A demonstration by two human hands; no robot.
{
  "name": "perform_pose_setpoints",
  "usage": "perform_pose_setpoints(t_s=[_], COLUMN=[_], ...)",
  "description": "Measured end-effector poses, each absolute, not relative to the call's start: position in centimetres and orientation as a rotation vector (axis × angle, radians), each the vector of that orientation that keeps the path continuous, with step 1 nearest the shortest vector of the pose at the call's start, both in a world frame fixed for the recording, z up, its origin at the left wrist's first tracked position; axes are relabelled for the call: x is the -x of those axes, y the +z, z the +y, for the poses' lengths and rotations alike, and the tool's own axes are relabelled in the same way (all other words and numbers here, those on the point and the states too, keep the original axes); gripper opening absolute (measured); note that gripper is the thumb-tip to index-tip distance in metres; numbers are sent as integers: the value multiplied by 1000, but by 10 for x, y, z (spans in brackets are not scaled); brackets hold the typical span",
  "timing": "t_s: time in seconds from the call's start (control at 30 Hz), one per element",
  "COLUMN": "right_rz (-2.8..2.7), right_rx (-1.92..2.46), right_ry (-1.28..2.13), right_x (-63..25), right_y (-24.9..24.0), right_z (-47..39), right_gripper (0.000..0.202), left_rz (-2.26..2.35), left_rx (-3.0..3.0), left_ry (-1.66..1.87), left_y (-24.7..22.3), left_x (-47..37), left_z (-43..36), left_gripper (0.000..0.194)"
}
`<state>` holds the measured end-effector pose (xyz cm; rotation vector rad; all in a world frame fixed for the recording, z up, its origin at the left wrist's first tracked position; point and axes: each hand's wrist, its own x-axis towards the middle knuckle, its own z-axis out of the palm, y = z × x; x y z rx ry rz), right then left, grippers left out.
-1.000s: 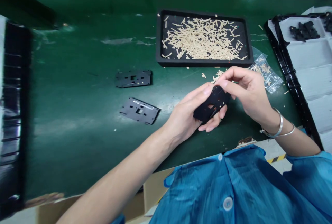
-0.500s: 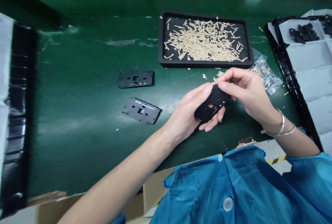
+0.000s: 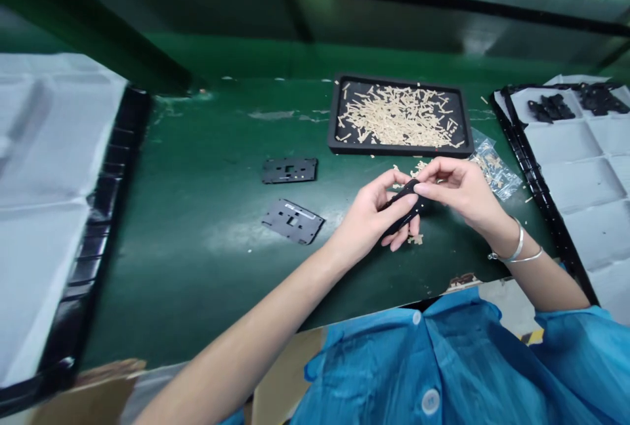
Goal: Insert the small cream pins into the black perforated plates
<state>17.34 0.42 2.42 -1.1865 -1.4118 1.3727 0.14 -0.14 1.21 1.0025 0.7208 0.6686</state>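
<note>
My left hand [image 3: 367,215] is wrapped round a black plastic plate [image 3: 411,214], thumb on top and fingers beneath. The plate is tilted, so it looks narrower and its face is mostly turned away. At the plate's upper right end, my right hand [image 3: 465,192] pinches with thumb and fingertips; whether a small piece lies between them is hidden. To the left on the green table lie two similar plates with cut-outs, a black one [image 3: 274,173] farther off and a greyer-looking one [image 3: 305,225] nearer.
Beyond my hands stands a black tray [image 3: 333,130] of small beige strips. Loose beige bits [image 3: 416,239] and a clear plastic bag [image 3: 497,172] lie nearby. Black-edged, white-lined trays flank the table; the right tray [image 3: 571,149] holds black parts. A green post [image 3: 142,51] rises at back left.
The camera view has shifted, showing more of the left tray and the back. In my hands the black plate has turned, from showing its broad face to a narrower, more edge-on view.
</note>
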Motion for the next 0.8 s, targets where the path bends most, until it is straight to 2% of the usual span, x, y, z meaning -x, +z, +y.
perform_pose_setpoints(t_s=[0.1,0.23,0.33,0.4,0.47,0.57,0.7,0.8], right_rz=[-1427,-1494,-1632,-1736,-1817,-1850,-1917,-2151], right_rx=[1227,1303,1415,1549,1726,1834,1742,1610], right_ry=[1239,630,12,-260,-285,-190,-100,208], right_x=[-176,-182,-188,-192,-194,-193,-193,-191], right_y=[31,44,45,41,34,28,32,35], right_z=[7,35,85,120,145,149,94,34], right_gripper=[29,15,11,10,5,12,13,6], left_rz=[895,1083,1078,1083,1117,1167,1148,1128], left_rx=[-1108,-1172,-1164,-1196,-1246,-1312,-1354,-1369], left_ry=[913,1438,1478,1423,1346,1254,1203,1154], left_y=[8,4,2,0,-2,-5,-5,-3], left_x=[2,10,14,14,13,11,9,7], left_z=[3,11,16,19,20,22,19,16], left_gripper=[28,30,28,27,26,26,22,18])
